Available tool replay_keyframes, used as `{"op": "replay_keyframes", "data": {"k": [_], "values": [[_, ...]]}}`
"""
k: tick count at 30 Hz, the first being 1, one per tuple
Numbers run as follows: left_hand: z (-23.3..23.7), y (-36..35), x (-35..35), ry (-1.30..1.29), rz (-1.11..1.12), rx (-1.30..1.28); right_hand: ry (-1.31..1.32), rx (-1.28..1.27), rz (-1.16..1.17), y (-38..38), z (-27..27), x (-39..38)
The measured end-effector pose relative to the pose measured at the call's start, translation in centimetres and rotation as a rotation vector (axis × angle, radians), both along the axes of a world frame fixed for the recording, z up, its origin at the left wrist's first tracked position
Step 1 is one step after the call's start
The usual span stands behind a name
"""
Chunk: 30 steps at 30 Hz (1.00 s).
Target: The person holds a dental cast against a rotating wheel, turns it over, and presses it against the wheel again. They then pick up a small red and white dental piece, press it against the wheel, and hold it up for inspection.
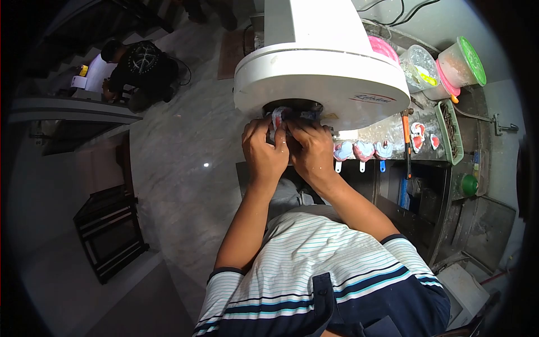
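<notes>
Both my hands are raised at the dark opening under the front of a white machine point(320, 84). A small red and white moulded piece point(277, 119) sits between the fingers of my left hand point(265, 149), which are bent around it. Close beside it, my right hand point(312, 151) has its fingers curled at the same opening; its fingertips are partly hidden, and what they hold cannot be made out. To the right, dental impression trays point(363, 150) filled with pink and pale blue material lie on the bench with their handles toward me.
A hammer point(406, 143), red and white pieces point(417, 136) and a green basket point(450, 132) lie on the bench at right. Tubs point(461, 60) stand behind them. Another person point(143, 70) crouches at the far left, near stairs.
</notes>
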<state>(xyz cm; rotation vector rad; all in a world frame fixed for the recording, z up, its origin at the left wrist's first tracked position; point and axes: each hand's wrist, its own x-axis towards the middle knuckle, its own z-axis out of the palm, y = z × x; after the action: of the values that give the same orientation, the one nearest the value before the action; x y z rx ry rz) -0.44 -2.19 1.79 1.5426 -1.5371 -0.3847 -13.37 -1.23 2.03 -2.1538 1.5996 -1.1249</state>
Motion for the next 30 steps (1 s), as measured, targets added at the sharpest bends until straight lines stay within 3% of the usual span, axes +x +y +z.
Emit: {"op": "replay_keyframes", "data": {"k": [12, 30], "values": [[1.5, -0.2, 0.1, -0.073, -0.024, 0.049, 0.047, -0.003, -0.089, 0.4, 0.6, 1.0], [1.6, 0.0, 0.2, 0.028, 0.030, 0.015, 0.045, -0.014, -0.102, 0.4, 0.3, 1.5]]}}
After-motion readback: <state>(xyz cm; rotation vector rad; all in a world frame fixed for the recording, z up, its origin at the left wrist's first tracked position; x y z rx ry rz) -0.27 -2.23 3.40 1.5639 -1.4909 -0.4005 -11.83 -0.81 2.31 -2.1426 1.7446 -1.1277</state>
